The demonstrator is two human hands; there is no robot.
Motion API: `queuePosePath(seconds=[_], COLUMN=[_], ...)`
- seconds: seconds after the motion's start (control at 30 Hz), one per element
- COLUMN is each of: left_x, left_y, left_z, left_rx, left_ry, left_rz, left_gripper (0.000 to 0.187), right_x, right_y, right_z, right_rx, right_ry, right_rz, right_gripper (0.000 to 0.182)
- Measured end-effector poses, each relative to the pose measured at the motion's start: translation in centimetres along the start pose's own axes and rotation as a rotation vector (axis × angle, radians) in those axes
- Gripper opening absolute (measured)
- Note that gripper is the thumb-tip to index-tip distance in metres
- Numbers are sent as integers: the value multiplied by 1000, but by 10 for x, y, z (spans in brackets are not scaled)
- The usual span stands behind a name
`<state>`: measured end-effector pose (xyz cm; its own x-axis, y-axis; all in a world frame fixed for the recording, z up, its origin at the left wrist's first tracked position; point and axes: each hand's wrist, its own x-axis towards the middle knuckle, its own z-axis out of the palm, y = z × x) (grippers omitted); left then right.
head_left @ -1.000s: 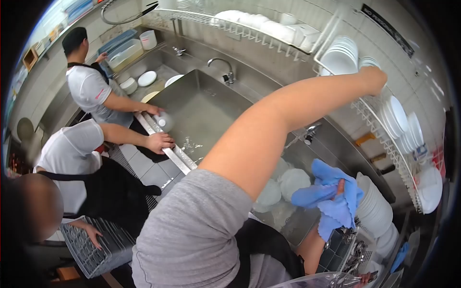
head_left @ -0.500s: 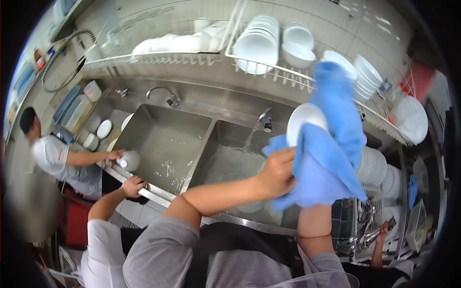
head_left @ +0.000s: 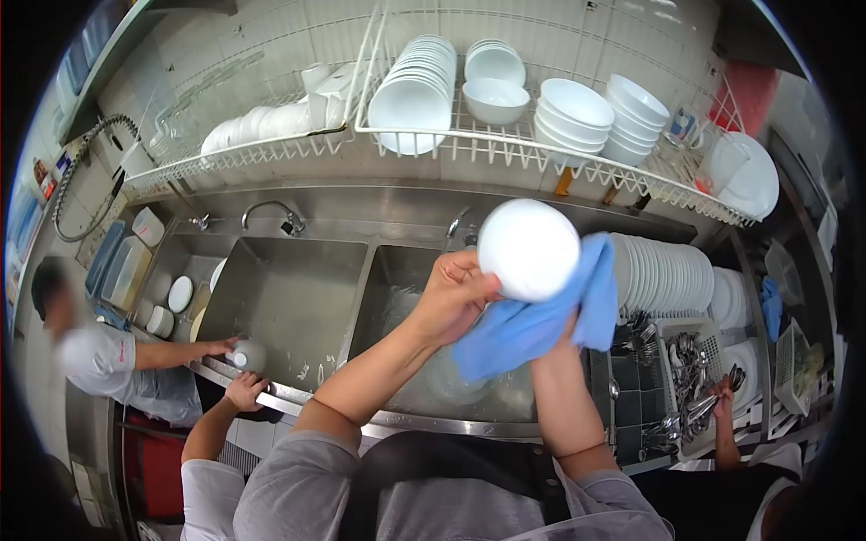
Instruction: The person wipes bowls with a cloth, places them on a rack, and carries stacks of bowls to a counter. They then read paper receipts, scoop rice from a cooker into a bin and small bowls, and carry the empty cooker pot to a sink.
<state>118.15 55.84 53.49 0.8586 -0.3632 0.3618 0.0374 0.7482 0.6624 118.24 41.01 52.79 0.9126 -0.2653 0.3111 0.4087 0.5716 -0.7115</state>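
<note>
My left hand (head_left: 456, 298) grips the rim of a white bowl (head_left: 528, 248), which I hold up over the right sink basin (head_left: 406, 270) with its underside facing me. My right hand (head_left: 561, 332) is mostly hidden under a blue cloth (head_left: 523, 332) and presses the cloth against the bowl's lower right side. The cloth hangs below and to the right of the bowl. Both my forearms reach up from my grey sleeves.
A wire wall rack (head_left: 505, 149) above holds stacked white bowls and plates. The left basin (head_left: 289, 298) and a faucet (head_left: 271, 212) are nearby. Stacked plates (head_left: 663, 275) and a cutlery basket (head_left: 690, 361) stand right. Two co-workers (head_left: 108, 361) work at left; another person's hand (head_left: 722, 397) reaches in at right.
My left arm came down from the rack and took the bowl's rim. The bowl and cloth dropped lower and left, and the cloth no longer drapes over the bowl's top.
</note>
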Motion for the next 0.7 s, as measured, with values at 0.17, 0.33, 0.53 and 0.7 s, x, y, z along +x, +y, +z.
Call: queuePosePath(seconds=[0.17,0.33,0.53,0.7], left_x=[37,165,247,275], left_y=[49,112,105,139], left_z=[40,100,84,32], left_rx=[457,1473,1986,2043], left_ry=[-202,-403,-516,-273], left_rz=[88,903,594,548], left_gripper=[19,19,23,33], right_x=[21,-7,-37,-43], right_y=[-43,-57,-52,-45], right_z=[-18,-48,-82,-116], right_rx=[51,461,320,335], right_ry=[50,-149,-60,-31], right_rz=[179,222,281,327], right_gripper=[52,45,46,51])
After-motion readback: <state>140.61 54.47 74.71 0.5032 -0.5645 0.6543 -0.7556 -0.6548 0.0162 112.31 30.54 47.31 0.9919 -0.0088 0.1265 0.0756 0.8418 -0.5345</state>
